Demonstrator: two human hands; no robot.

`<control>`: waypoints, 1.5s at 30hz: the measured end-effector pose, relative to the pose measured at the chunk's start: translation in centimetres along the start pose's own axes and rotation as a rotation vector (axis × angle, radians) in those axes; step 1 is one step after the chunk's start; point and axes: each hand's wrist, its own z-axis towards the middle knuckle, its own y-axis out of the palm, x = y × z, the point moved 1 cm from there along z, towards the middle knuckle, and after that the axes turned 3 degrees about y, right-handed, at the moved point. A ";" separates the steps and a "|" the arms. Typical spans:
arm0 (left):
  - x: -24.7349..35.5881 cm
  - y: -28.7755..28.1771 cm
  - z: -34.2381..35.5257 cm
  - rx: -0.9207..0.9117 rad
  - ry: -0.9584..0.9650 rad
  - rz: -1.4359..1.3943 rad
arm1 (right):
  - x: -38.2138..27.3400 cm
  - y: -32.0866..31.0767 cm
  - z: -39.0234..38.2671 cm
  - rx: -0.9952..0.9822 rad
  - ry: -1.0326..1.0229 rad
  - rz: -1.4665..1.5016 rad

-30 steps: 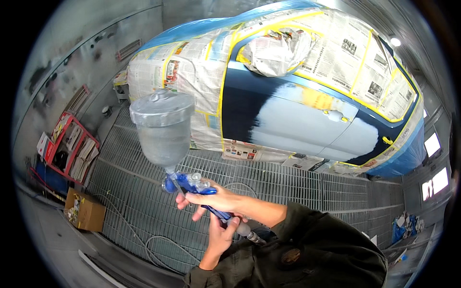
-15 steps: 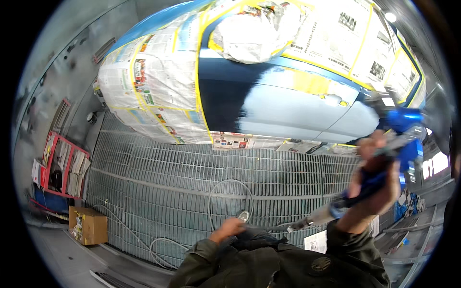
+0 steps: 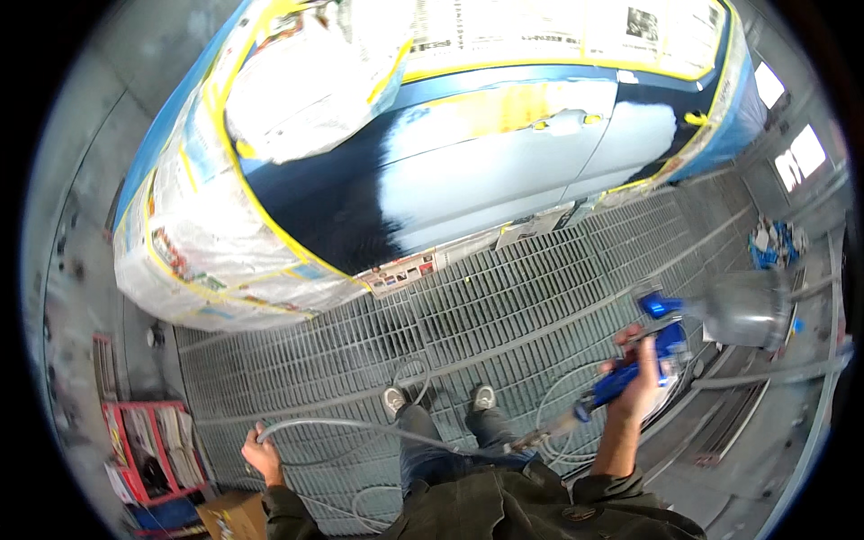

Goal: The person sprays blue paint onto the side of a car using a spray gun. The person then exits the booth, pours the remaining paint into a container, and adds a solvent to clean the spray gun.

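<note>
My right hand (image 3: 635, 382) is wrapped round the handle of a blue spray gun (image 3: 670, 342). A cloudy, translucent paint cup (image 3: 745, 309) is fixed to the gun and points to the right. From the gun's handle a grey air hose (image 3: 351, 423) runs left across my legs to my left hand (image 3: 263, 457), which is closed on it at the lower left. Beyond the gun, apart from it, stands a car side panel (image 3: 486, 184) with pale grey patches between dark areas. Newspaper masking (image 3: 202, 261) and yellow tape surround that panel.
Metal floor grating (image 3: 504, 306) lies under my feet, with loops of hose on it. A red rack (image 3: 148, 445) with folded papers and a cardboard box (image 3: 232, 515) stand at the lower left. At the right are metal rails (image 3: 765, 373) and a crumpled heap (image 3: 776, 243).
My right hand has brought the spray gun down and away from the car. My left hand has moved left, stretching the hose across my front. The view has shifted and turned.
</note>
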 end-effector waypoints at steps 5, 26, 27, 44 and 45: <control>-4.2 1.8 6.5 -0.024 0.185 0.243 | 15.0 4.4 -4.6 0.060 0.262 0.196; -40.7 36.5 11.7 0.351 -0.078 -0.179 | 68.4 17.8 -1.2 -0.261 0.190 0.528; -41.5 36.3 11.0 0.391 -0.056 -0.192 | 69.6 18.3 -1.0 -0.269 0.187 0.550; -40.6 33.8 5.4 0.481 0.118 0.109 | 67.6 21.5 -0.4 -0.354 0.115 0.694; -41.3 34.0 5.5 0.457 -0.002 0.053 | 68.2 21.6 0.0 -0.359 0.106 0.708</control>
